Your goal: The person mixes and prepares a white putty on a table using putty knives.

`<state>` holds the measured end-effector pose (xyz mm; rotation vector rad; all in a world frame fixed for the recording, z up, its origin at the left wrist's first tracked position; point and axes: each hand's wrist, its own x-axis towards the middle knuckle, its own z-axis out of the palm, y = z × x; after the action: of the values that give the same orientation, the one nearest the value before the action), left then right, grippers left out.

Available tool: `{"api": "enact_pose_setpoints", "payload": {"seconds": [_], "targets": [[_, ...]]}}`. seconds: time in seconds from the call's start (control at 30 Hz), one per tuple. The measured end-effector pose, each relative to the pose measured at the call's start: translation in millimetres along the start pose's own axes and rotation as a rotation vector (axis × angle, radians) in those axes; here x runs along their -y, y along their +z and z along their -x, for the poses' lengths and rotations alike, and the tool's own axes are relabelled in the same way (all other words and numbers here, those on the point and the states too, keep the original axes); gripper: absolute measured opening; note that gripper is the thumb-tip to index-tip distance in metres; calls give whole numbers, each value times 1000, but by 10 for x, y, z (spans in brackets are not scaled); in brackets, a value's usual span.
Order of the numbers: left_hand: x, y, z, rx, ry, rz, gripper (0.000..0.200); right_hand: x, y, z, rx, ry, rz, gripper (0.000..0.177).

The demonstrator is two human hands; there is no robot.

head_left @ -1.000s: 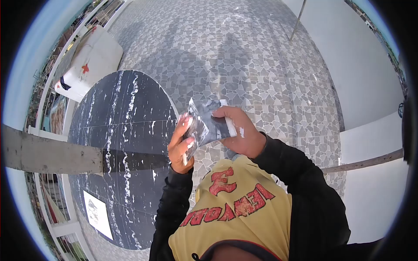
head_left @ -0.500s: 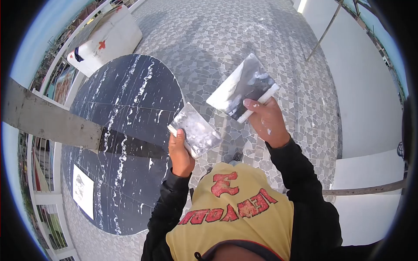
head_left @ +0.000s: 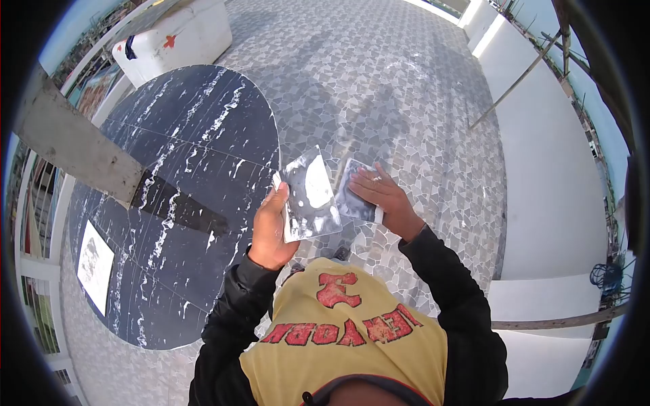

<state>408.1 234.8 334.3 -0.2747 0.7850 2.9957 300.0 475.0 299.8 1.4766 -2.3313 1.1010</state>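
My left hand point(head_left: 272, 227) grips a thin, glossy rectangular panel point(head_left: 311, 206) by its left edge, thumb along the near side. White patches and grey smears cover the panel, and a bright glare sits near its top. Just to the right, my right hand point(head_left: 386, 199) holds a second, darker grey panel point(head_left: 352, 206) with a pale edge, fingers laid across its face. Part of that second panel is hidden behind the fingers. Both panels are up in front of my chest, side by side, over the tiled floor.
A round black table point(head_left: 183, 271) with white marbling stands at left, bearing a white sheet with a grey picture point(head_left: 95, 267). A concrete post point(head_left: 88, 145) crosses above it. Behind is a white box point(head_left: 183, 44); a white wall point(head_left: 542, 162) runs along the right.
The right hand has come down and inward, its panel now beside the left one, fingers across its face. The left hand has tilted its panel more upright.
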Motion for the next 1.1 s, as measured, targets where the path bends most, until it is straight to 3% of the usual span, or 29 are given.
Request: {"api": "enact_pose_setpoints", "payload": {"seconds": [0.1,0.17,0.23,0.27,0.33,0.57,0.8,0.9,0.97,1.03,1.07,1.1], "targets": [[-188,33,-13,-3,-29,-78,38,77,-150,34,0,124,-23,56],[-275,-8,-58,-31,-65,-102,39,242,-296,-32,-145,125,-122,57],[-316,-43,-101,-54,-177,-327,38,563,-487,-189,-111,62,-2,55],[-385,50,-36,19,-103,-623,38,620,-546,-234,-27,-33,37,54],[-384,70,-74,48,-141,-648,38,636,-557,-278,72,-156,103,50],[-347,-116,-327,-33,-238,-546,39,383,-563,-237,283,-185,276,46],[-218,-85,-614,-85,-262,-550,34,27,-315,-394,259,-182,192,39],[-135,-453,-861,-163,-256,-589,35,-377,-238,-355,267,-144,143,43],[-173,-706,-1076,-234,-192,-540,38,-658,-98,-293,279,-73,74,41],[-178,-1006,-1423,-362,-31,-413,41,-1004,175,-147,82,537,-624,38],[-214,-1341,-1599,-422,47,-452,42,-1217,393,-34,73,558,-651,38],[-269,-1689,-1775,-481,130,-494,43,-1457,667,75,-143,820,-1077,36]]}}
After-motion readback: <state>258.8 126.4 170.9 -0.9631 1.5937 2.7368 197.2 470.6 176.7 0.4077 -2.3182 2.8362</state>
